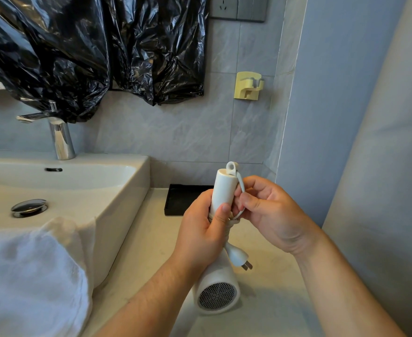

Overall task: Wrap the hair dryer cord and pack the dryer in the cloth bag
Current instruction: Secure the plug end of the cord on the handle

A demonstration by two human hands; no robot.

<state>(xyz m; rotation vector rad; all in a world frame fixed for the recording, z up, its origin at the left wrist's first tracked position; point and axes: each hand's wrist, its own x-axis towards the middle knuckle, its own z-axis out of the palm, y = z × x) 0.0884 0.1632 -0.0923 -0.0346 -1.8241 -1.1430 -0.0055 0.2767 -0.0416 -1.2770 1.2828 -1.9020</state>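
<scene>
white hair dryer [220, 283] with a dotted grey grille, white cord [241, 188], black crinkly plastic sheet [78, 49], pale yellow wall hook [247, 86], white sink [117, 190], black tray [178, 199], cream countertop [151, 244]

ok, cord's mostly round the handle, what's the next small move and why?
Probably tuck the last loose loop. The left hand clamps the hair dryer handle over the coils, the right hand pinches a slack loop of cord beside it, and the plug dangles free. Securing that end should stop the wrap unwinding before bagging.

2 bare forearms, left hand [201, 229] and right hand [270, 215] ungloved.
</scene>
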